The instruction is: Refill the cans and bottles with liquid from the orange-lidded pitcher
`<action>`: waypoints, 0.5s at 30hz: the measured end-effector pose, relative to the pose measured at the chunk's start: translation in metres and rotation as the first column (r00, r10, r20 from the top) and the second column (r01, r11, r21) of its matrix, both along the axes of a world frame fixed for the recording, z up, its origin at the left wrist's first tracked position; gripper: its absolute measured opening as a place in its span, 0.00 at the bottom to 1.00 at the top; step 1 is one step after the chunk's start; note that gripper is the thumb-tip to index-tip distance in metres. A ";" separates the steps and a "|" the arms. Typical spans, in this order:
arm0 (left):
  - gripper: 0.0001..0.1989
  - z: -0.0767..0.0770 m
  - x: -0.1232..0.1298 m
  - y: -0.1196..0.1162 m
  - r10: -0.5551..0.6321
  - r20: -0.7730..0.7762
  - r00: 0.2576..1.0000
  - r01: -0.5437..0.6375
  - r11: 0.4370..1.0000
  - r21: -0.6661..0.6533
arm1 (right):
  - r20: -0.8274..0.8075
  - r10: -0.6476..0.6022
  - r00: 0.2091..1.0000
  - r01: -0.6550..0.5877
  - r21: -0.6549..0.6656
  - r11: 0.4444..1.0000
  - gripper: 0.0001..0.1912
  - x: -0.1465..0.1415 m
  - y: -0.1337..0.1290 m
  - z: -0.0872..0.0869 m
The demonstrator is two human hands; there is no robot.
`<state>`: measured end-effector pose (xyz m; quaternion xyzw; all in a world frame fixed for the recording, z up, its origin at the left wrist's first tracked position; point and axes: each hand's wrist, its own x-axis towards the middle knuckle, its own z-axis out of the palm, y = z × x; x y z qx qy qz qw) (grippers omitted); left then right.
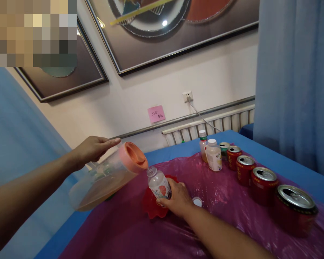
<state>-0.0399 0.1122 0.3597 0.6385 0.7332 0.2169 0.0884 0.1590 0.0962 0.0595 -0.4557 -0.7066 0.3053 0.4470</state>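
Observation:
My left hand [93, 151] is wrapped round the handle side of a clear plastic pitcher [105, 180] with an orange lid [133, 156]. The pitcher is tilted to the right and has yellowish liquid along its lower side. Its lid is close to the open mouth of a small clear bottle [158, 183] with a fruit label. Around that bottle my right hand [178, 198] is closed, holding it leaning slightly left over a red scalloped dish [152, 205]. A white cap [197, 201] lies on the purple plastic sheet, just right of my right hand.
Right of centre, a capped white-labelled bottle [214, 156] and a green-labelled bottle [203, 144] are upright. A green can [224, 148] and several red cans [264, 183] form a row along the right. Purple sheeting [129, 230] covers the blue table [299, 167]; a radiator [216, 124] is behind.

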 end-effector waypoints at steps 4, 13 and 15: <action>0.31 0.000 -0.002 0.001 -0.014 0.006 1.000 0.014 1.000 -0.010 | -0.002 0.003 1.000 -0.003 0.004 1.000 0.29 0.000 0.000 0.001; 0.30 0.001 -0.002 0.000 0.002 -0.008 1.000 -0.002 1.000 0.006 | -0.004 0.011 1.000 -0.011 0.012 1.000 0.30 0.000 0.001 -0.001; 0.31 0.000 -0.002 0.001 0.006 -0.009 1.000 -0.006 1.000 0.005 | -0.001 0.012 1.000 -0.012 0.008 1.000 0.30 0.001 0.001 0.000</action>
